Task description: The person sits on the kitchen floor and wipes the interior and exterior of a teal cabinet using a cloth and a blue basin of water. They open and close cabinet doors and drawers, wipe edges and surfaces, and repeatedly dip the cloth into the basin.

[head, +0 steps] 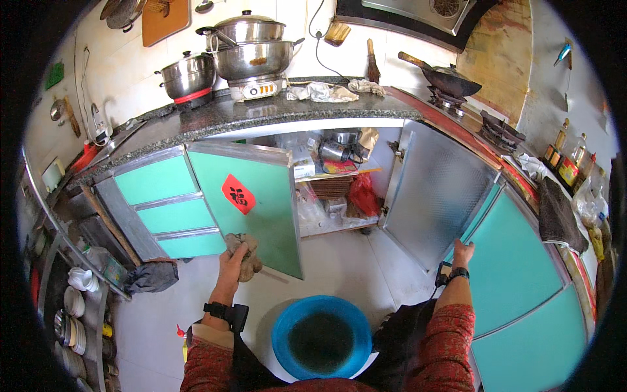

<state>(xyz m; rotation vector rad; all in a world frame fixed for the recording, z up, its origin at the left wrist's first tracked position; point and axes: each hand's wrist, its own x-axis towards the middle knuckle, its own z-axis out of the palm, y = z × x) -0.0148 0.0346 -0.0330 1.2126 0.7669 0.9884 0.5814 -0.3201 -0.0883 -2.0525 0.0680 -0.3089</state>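
A crumpled grey-brown rag [250, 255] is bunched in my left hand [232, 264], in front of the lower part of the left green cabinet door [264, 210]. That door stands partly ajar and bears a red paper sign [238, 194]. My right hand [463, 252] grips the outer edge of the right cabinet door [436, 191], swung wide with its textured silvery inner face showing. Between the doors, a cabinet shelf [338, 173] holds a small metal appliance [335, 149]; a red plastic bag [363, 196] lies below. A blue basin [281, 338] of dark water stands on the floor before me.
A dark stone countertop [264, 113] carries a steamer pot [254, 59], a smaller pot [188, 76] and cloths [323, 92]. To the right are a wok [450, 81] and bottles [570, 166]. Stacked dishes [77, 335] fill a rack at left, near a black bag [151, 278].
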